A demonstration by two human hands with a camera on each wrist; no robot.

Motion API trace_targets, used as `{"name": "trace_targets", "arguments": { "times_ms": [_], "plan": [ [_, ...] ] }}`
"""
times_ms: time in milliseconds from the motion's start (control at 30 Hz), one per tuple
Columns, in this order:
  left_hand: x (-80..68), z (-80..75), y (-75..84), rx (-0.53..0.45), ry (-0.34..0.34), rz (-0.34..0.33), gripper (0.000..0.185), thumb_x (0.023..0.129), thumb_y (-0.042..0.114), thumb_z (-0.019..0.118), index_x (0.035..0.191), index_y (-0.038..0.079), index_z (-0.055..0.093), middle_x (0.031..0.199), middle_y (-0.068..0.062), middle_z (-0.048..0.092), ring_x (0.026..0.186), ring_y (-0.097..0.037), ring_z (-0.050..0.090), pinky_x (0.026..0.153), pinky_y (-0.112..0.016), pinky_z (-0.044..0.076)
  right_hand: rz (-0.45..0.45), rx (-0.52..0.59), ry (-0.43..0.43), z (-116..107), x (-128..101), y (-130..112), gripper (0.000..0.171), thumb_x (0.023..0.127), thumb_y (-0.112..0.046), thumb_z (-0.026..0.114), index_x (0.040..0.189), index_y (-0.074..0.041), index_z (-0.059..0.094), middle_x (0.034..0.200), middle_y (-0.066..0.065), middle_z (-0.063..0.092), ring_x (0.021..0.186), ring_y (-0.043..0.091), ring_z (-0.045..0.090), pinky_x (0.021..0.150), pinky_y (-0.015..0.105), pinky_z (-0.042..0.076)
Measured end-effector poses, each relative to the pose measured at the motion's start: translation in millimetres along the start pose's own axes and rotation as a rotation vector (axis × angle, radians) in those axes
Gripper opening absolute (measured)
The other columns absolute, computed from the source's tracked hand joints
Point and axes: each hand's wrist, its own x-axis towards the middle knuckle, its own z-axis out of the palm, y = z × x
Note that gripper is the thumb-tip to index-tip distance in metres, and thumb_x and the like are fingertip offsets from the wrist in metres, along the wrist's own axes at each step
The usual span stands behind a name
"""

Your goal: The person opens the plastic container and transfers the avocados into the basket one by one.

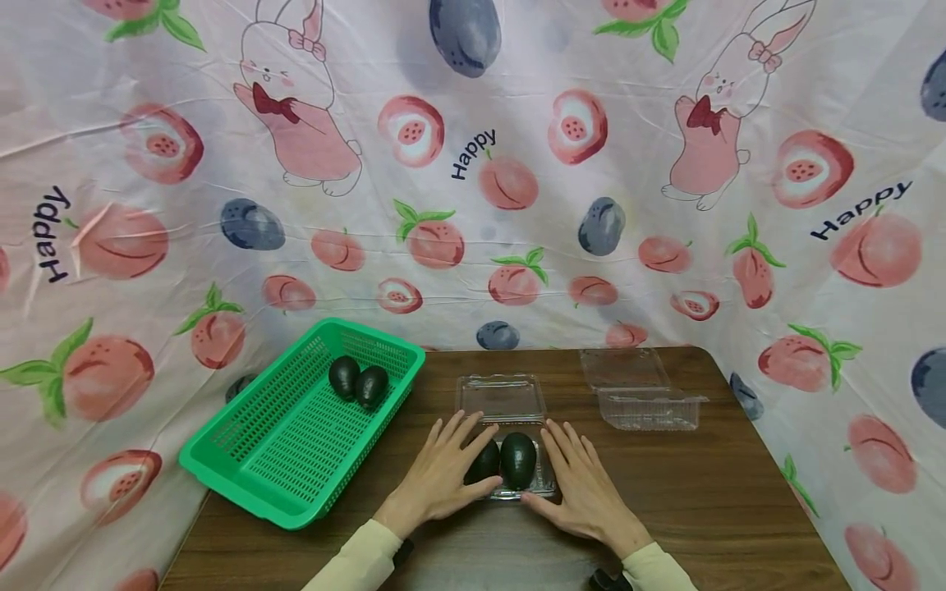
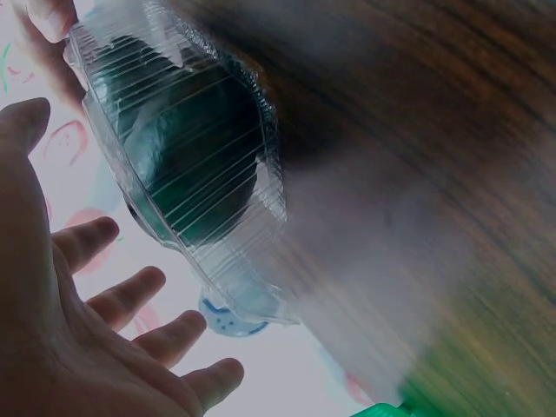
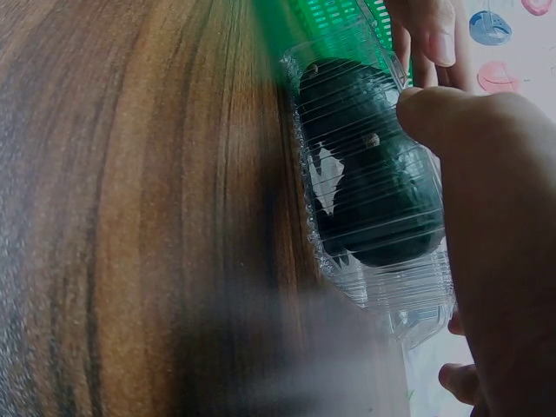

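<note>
A clear plastic clamshell box [image 1: 502, 400] lies on the wooden table [image 1: 702, 501] with its lid folded back. Two dark avocados [image 1: 518, 460] lie side by side in its tray. My left hand [image 1: 443, 469] rests flat against the tray's left side with its fingers straight and spread. My right hand [image 1: 580, 484] lies the same way against the right side. In the left wrist view the left hand [image 2: 87, 347] is spread beside the ribbed tray [image 2: 261, 174] and an avocado [image 2: 191, 156]. In the right wrist view the right hand [image 3: 495, 217] has its thumb touching the tray's rim over an avocado [image 3: 373, 191].
A green plastic basket [image 1: 296, 447] sits at the table's left edge with two more avocados [image 1: 358, 382] at its far end. A second, empty clamshell box [image 1: 643, 396] lies open at the back right. A fruit-printed cloth [image 1: 473, 205] hangs behind and around the table.
</note>
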Motion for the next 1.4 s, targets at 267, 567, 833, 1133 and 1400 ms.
{"name": "trace_targets", "arguments": {
  "times_ms": [267, 567, 833, 1133, 1400],
  "plan": [
    [-4.9, 3.4, 4.4, 0.008, 0.018, 0.017, 0.074, 0.108, 0.06, 0.07, 0.168, 0.02, 0.056, 0.176, -0.016, 0.05, 0.162, -0.047, 0.049, 0.128, -0.079, 0.038, -0.005, -0.01, 0.009, 1, 0, 0, 0.111, 0.099, -0.075, 0.071, 0.175, -0.001, 0.037, 0.184, 0.021, 0.037, 0.169, 0.052, 0.036, 0.131, 0.076, 0.037],
    [-5.1, 4.6, 5.7, 0.001, 0.022, 0.003, 0.069, 0.108, 0.058, 0.07, 0.165, 0.02, 0.06, 0.172, -0.016, 0.055, 0.153, -0.045, 0.057, 0.128, -0.077, 0.04, -0.002, -0.012, 0.014, 0, -1, 0, 0.11, 0.099, -0.073, 0.072, 0.175, -0.001, 0.037, 0.184, 0.02, 0.036, 0.169, 0.051, 0.036, 0.132, 0.076, 0.036],
    [-0.7, 5.0, 3.6, 0.016, -0.005, 0.006, 0.068, 0.11, 0.06, 0.067, 0.165, 0.021, 0.059, 0.171, -0.015, 0.056, 0.153, -0.047, 0.059, 0.127, -0.078, 0.041, -0.006, -0.01, 0.016, 2, -1, 0, 0.11, 0.099, -0.074, 0.071, 0.175, -0.001, 0.038, 0.184, 0.02, 0.036, 0.17, 0.051, 0.036, 0.131, 0.076, 0.036],
    [7.9, 1.3, 1.4, 0.038, -0.044, 0.005, 0.067, 0.11, 0.06, 0.067, 0.164, 0.021, 0.06, 0.169, -0.014, 0.058, 0.147, -0.043, 0.065, 0.128, -0.078, 0.041, -0.011, -0.006, 0.015, 1, -1, 1, 0.11, 0.1, -0.074, 0.07, 0.175, -0.001, 0.037, 0.184, 0.02, 0.036, 0.169, 0.051, 0.036, 0.132, 0.075, 0.036],
    [14.3, -0.3, -0.6, 0.051, -0.064, 0.008, 0.063, 0.108, 0.058, 0.071, 0.159, 0.021, 0.065, 0.161, -0.009, 0.064, 0.14, -0.039, 0.071, 0.127, -0.078, 0.042, -0.006, 0.006, 0.003, 0, 0, 1, 0.11, 0.1, -0.075, 0.07, 0.176, -0.002, 0.037, 0.185, 0.02, 0.035, 0.17, 0.051, 0.036, 0.132, 0.075, 0.035]
  ]
}}
